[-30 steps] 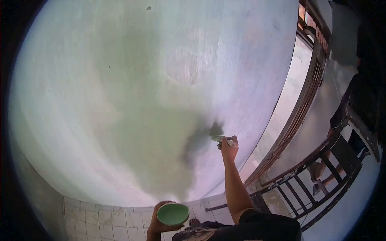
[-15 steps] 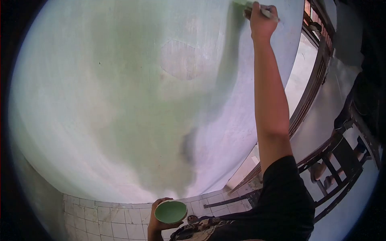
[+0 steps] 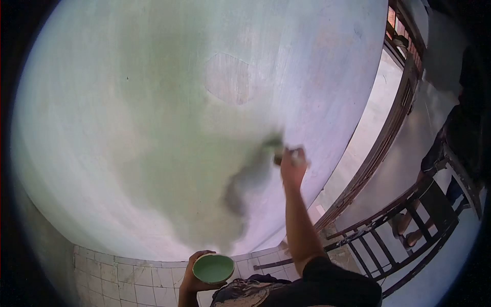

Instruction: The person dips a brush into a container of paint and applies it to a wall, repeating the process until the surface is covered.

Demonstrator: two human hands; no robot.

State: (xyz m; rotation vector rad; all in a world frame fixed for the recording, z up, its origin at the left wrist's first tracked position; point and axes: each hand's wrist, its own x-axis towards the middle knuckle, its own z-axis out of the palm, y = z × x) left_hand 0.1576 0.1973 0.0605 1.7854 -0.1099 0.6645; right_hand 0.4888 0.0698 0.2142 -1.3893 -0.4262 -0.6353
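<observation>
My right hand (image 3: 293,162) is closed round a brush (image 3: 279,156) whose bristle end is at the wall (image 3: 230,123), right of the wall's middle; motion blurs both. Green shading covers the wall's middle, paler toward the right, and a rounded rough patch (image 3: 227,78) shows in the upper part. At the bottom, my left hand (image 3: 192,276) grips a bowl (image 3: 214,268) from its left side. The bowl is green inside and held upright, its opening facing up.
A dark ladder-like frame (image 3: 388,230) stands at the lower right, and a person's legs (image 3: 409,225) show behind it. A wooden door frame (image 3: 388,143) lies right of the wall. White floor tiles (image 3: 138,281) run along the wall's foot.
My right hand has come down and left along the wall with the brush, from the upper right to right of the middle. My left hand and the bowl have shifted slightly left.
</observation>
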